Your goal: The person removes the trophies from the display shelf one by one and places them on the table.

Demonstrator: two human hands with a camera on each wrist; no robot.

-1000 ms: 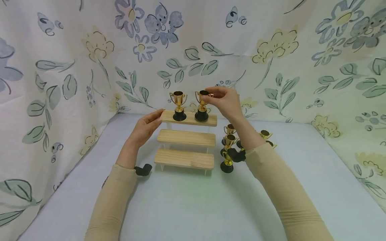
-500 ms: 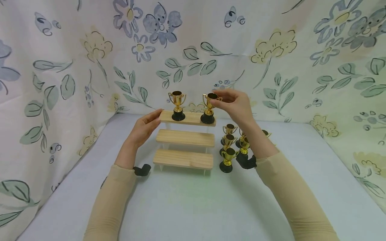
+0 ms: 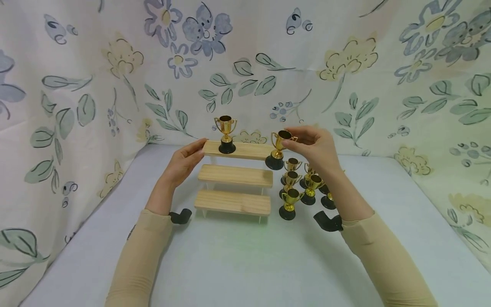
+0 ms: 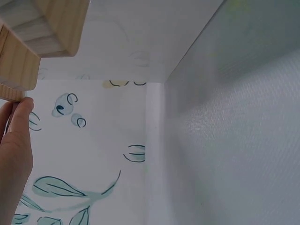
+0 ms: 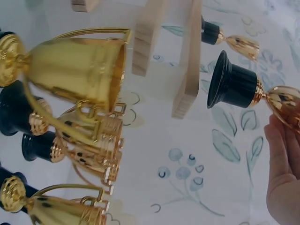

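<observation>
My right hand [image 3: 316, 147] pinches a small gold trophy cup [image 3: 278, 146] with a black base, fingers and thumb at its bowl. That trophy hangs upright just off the right end of the top wooden shelf [image 3: 249, 150]; in the right wrist view its black base [image 5: 234, 82] is apart from the board. Another trophy [image 3: 226, 134] stands on the top shelf, left of middle. My left hand [image 3: 182, 164] touches the left end of this shelf with its fingers fairly straight; in the left wrist view the fingertips [image 4: 26, 105] meet the board's end.
Below are the middle shelf [image 3: 235, 175] and bottom shelf [image 3: 233, 202] of the three-tier stand. Several more trophies [image 3: 290, 200] stand on the white tablecloth [image 3: 238, 264] right of it, partly under my right arm. A floral curtain [image 3: 245, 51] hangs behind and at the sides.
My right hand has moved the trophy from the top shelf rightward and toward me, past the shelf's end. More of the standing trophies show now. My left hand stays at the shelf.
</observation>
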